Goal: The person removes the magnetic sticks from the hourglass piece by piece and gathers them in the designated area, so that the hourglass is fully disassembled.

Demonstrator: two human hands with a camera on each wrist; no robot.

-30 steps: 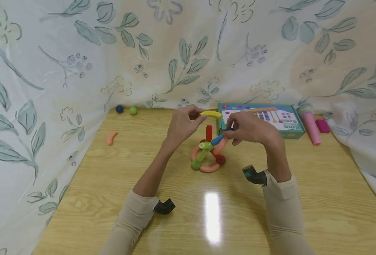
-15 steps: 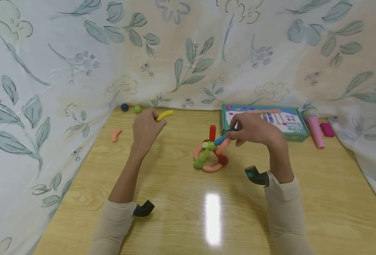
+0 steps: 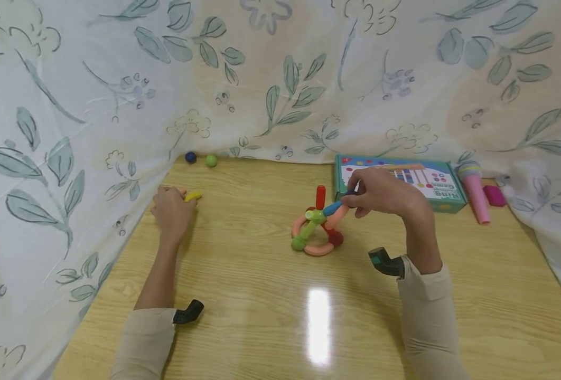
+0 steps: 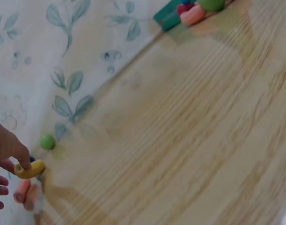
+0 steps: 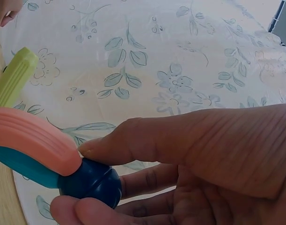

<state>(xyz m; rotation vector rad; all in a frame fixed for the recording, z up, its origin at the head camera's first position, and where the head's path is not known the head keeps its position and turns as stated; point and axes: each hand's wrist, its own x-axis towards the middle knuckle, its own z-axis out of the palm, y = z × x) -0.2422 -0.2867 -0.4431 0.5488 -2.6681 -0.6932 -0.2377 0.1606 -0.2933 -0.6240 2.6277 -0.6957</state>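
At the table's left side, my left hand [image 3: 172,211] pinches a yellow curved stick [image 4: 30,169]. Right beneath that hand lies an orange curved stick [image 4: 22,191], mostly covered by the hand in the head view. My right hand [image 3: 385,192] grips a dark blue ball [image 5: 93,183] between thumb and fingers. A blue stick [image 3: 333,208] and a salmon curved stick [image 5: 35,138] run from this ball into a built toy frame. That frame has a green connector [image 3: 316,215], an upright red stick [image 3: 320,196], a green ball [image 3: 299,243], a dark red ball [image 3: 336,238] and salmon curved sticks at its base.
A blue ball [image 3: 190,157] and a green ball [image 3: 211,160] lie at the back left edge. A teal game box [image 3: 447,206], a pink toy microphone [image 3: 475,195] and a magenta block [image 3: 494,196] lie at the back right. A floral cloth [image 3: 280,79] hangs behind the table.
My left hand has moved left and down with the yellow curved stick, from above the frame to the orange curved stick. My right hand keeps its grip on the dark blue ball.
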